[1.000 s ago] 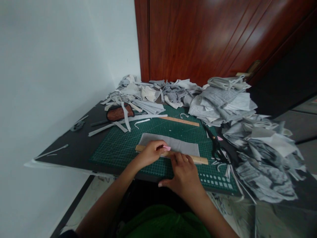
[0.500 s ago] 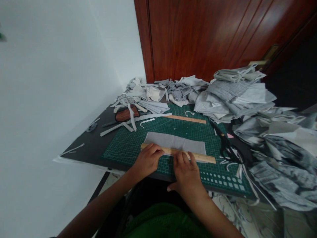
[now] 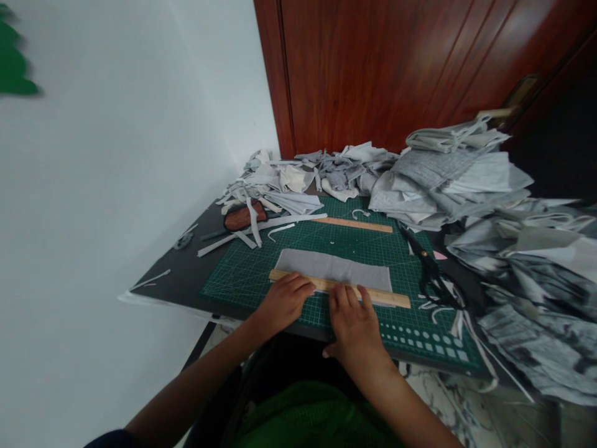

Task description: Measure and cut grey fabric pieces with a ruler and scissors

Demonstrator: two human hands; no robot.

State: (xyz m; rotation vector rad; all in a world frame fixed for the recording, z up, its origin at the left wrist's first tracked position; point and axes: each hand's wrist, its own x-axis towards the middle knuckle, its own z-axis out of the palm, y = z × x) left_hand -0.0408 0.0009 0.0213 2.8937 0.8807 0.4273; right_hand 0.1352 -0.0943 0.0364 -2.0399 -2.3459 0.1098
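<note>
A wooden ruler (image 3: 385, 297) lies lengthwise across a light grey fabric piece (image 3: 336, 264), near its front edge. Both are on a green cutting mat (image 3: 242, 274). My left hand (image 3: 285, 303) rests at the ruler's left half, its fingers bent together and the thumb close to the fingertips. Whatever it may pinch is too small to make out. With fingers stretched flat, my right hand (image 3: 354, 320) presses on the middle of the ruler, thumb out to the side by the table edge.
Black scissors (image 3: 431, 274) lie right of the fabric among thin scraps. A second ruler (image 3: 359, 224) is farther back. Grey cloth stacks (image 3: 448, 180) and offcuts (image 3: 289, 177) fill the back and right. A brown pouch-like item (image 3: 245, 216) sits under strips at left.
The view has shifted slightly left, so more of the green shape on the wall shows. My left hand has moved slightly along the ruler; the right hand stays pressed on it.
</note>
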